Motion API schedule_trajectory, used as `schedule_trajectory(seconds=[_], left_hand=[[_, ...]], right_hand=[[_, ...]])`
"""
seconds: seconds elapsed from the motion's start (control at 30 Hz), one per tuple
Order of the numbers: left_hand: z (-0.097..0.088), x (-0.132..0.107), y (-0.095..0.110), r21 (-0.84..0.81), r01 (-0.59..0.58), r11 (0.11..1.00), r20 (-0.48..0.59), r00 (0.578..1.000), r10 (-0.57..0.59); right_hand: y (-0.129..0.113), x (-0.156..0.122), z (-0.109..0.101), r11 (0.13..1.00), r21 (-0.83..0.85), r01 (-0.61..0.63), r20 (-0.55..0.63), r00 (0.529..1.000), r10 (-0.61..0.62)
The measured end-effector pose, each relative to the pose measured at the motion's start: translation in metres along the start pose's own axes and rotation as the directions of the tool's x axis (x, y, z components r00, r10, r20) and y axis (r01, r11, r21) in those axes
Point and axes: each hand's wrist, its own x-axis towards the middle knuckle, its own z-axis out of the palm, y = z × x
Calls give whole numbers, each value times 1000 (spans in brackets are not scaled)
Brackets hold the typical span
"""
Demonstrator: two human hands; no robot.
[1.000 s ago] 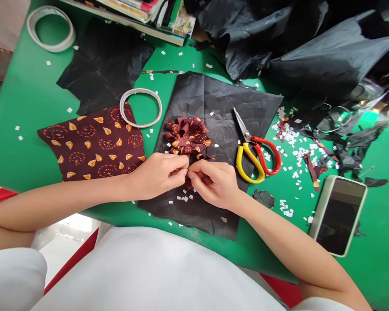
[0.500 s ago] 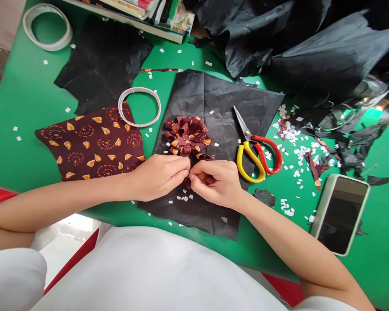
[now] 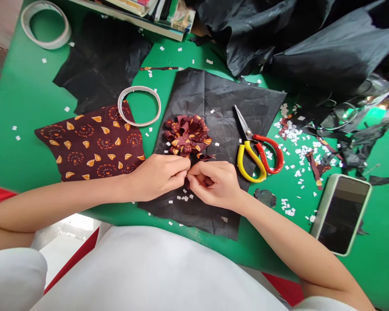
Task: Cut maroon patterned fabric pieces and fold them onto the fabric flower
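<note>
My left hand (image 3: 167,177) and my right hand (image 3: 214,181) meet fingertip to fingertip, both closed in a pinch. Between them is a small maroon strip (image 3: 187,184), mostly hidden by the fingers. Just above the hands lies a maroon and orange looped flower (image 3: 188,137), on a black sheet (image 3: 197,222). A loose patterned curl (image 3: 205,157) shows at the flower's lower right. Scissors (image 3: 247,133) with one yellow and one red handle lie partly spread to the right. The patterned maroon sheet (image 3: 97,144) rests left of the hands, partly under my left forearm.
On the green table (image 3: 29,99) are two tape rolls (image 3: 139,89), another black piece (image 3: 103,60), books (image 3: 142,17) and crumpled black sheeting (image 3: 311,56). To the right lie white paper bits (image 3: 291,131), a dark scalloped disc (image 3: 265,198) and a phone (image 3: 343,211).
My right hand has shifted very slightly left, its fingertips closer against my left hand's. The view has moved a little; the objects on the table lie as before.
</note>
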Motion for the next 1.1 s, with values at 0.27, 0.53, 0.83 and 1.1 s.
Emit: schedule_trajectory(seconds=[0.27,0.53,0.83,1.1], left_hand=[[1,0,0,-41,10,999,-17,1000,-10],[1,0,0,-51,5,999,-10,1000,-5],[1,0,-2,-55,6,998,-2,1000,-6],[-1,1,-1,-68,10,998,-1,1000,-10]], right_hand=[[0,3,-1,999,37,-18,-6,1000,18],[0,2,-1,998,63,-27,6,1000,27],[0,1,-3,997,71,-33,10,999,32],[-1,3,-3,997,70,-44,18,999,42]])
